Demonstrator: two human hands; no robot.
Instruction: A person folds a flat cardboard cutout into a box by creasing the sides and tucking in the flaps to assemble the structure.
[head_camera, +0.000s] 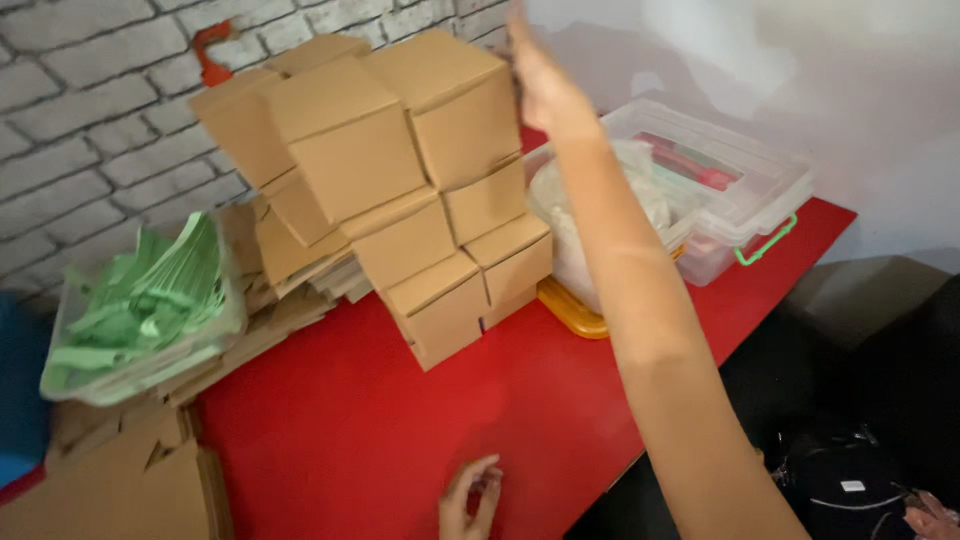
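While the right hand (540, 85) reaches, grip unclear, above stacked square cardboard boxes (400, 180), the left hand (470, 500) rests half-curled, empty.

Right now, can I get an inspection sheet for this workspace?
Surface: red table.
Job's things: stack of folded brown boxes, leaning left; right hand raised beside its top box.
Clutter: clear tub of green paper; flat cardboard; two clear lidded bins.
Hands: right blurred, grip unclear; left hand low at the table edge, fingers curled, holding nothing visible.
Cables: nothing seen.
Surroundings: grey brick wall; black bag below.
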